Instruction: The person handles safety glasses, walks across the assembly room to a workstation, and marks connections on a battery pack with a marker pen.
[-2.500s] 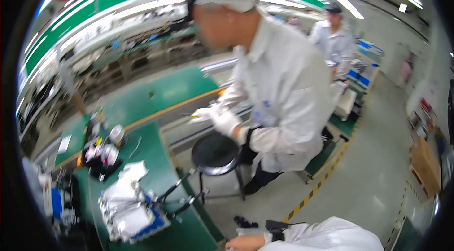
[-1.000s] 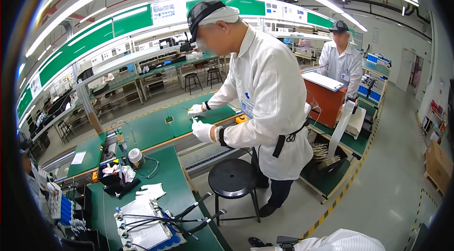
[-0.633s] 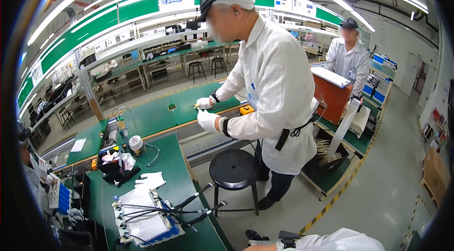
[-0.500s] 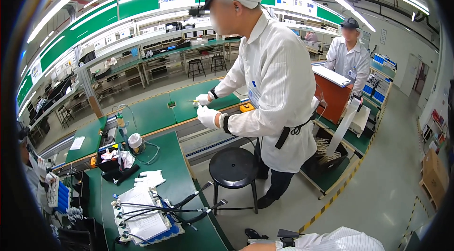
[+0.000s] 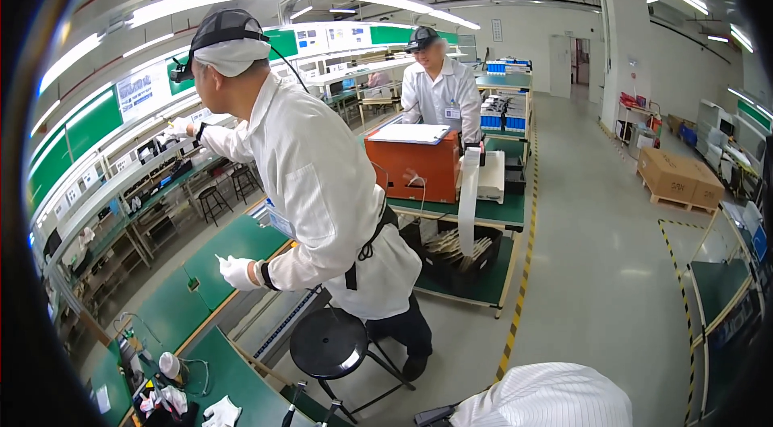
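Neither of my hands shows in the head view. At the lower edge a white striped sleeve [image 5: 547,396], apparently my right arm, comes in, with a black wrist device [image 5: 435,416] at its end; the hand beyond is cut off. Nearest to the sleeve is a round black stool [image 5: 328,340]. Left of it, a green workbench [image 5: 229,371] carries a white glove [image 5: 221,412] and a white container [image 5: 171,365]. Black cable ends [image 5: 294,403] show at the bottom edge.
A co-worker [image 5: 322,185] in a white coat stands ahead, one arm stretched toward a shelf. Another person [image 5: 441,89] stands behind an orange-brown box [image 5: 415,165]. A black crate [image 5: 451,258] sits on a cart's lower shelf. Cardboard boxes [image 5: 676,173] rest on a pallet at right.
My view has swung right, so the near bench and its cabled blue pack have mostly left the picture. The co-worker's hands have parted, one now raised and reaching far left.
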Motion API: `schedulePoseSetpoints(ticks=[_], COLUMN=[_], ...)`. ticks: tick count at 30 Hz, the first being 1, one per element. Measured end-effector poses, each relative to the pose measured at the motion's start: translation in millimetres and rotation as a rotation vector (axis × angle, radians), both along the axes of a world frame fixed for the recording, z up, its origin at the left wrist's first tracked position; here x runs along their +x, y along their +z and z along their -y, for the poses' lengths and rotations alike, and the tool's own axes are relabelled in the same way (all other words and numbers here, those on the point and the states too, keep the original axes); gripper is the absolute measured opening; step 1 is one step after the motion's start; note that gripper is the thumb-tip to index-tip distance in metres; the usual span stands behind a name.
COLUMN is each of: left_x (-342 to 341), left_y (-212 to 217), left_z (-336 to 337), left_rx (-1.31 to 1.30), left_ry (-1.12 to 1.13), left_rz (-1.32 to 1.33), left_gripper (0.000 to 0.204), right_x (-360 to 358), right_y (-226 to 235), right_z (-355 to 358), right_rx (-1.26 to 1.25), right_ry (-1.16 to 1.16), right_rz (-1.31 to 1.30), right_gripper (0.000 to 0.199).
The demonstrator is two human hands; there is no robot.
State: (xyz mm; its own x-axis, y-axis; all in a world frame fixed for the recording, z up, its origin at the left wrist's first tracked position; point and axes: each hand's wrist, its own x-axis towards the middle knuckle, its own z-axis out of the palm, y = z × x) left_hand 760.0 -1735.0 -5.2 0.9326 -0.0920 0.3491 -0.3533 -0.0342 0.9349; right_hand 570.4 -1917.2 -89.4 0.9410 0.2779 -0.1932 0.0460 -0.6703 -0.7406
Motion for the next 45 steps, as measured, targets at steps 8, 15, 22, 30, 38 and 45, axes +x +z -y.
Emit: schedulePoseSetpoints(ticks=[8,15,22,30,38,45], left_x=[53.6,39.6,36.2,41.7,43.1,42.0], left_y=[-12.0,-0.9,6.6,1.3,-6.1,-6.8], left_z=[38.9,41.5,42.3,49.9,40.9,43.3], left_rx=[1.21,1.085,1.028,1.057,1.104,1.092], left_ry=[-0.027,-0.014,-0.042,0.006,0.035,0.053], left_rz=[0.879,0.62,0.609,0.45,0.462,0.458], left_gripper=[0.037,0.041,0.041,0.064,0.07,0.075], right_x=[22.1,44.5,39.4,31.3,27.7,33.1], right_y=[19.8,35.0,27.6,13.4,12.9,15.3], right_z=[5.9,4.6,1.1,11.1,6.4,9.8], right_rx=[0.08,0.047,-0.008,0.108,0.129,0.116], right_ry=[-0.109,-0.061,-0.093,-0.042,-0.065,-0.03], right_rz=[-0.054,-0.03,0.008,-0.115,-0.111,-0.147], right_gripper=[0.03,0.024,0.022,0.025,0.024,0.024])
